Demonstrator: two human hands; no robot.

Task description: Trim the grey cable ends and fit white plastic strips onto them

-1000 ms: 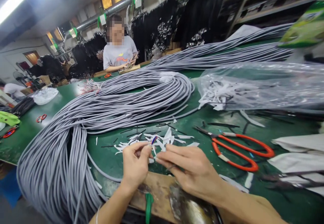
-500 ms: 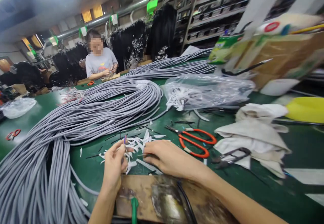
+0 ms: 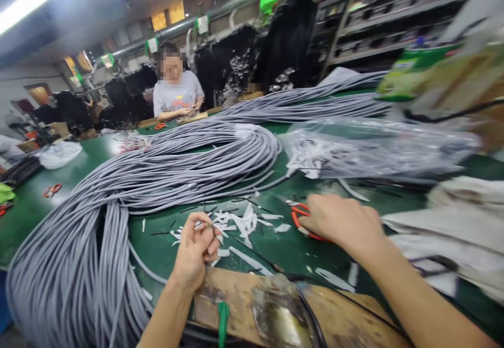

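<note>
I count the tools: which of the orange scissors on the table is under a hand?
The scissors beside the white scraps, under the right hand. The others lie untouched at the far left and by the co-worker.

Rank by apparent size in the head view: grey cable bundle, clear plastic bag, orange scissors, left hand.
1. grey cable bundle
2. clear plastic bag
3. left hand
4. orange scissors, unsure: the right hand mostly covers them.

Grey cables (image 3: 118, 190) sprawl over the dark green surface (image 3: 275, 248), with white scraps (image 3: 240, 222) scattered on it. The scissors (image 3: 299, 217) have orange handles, and a clear plastic bag (image 3: 374, 148) holds white strips.
</note>
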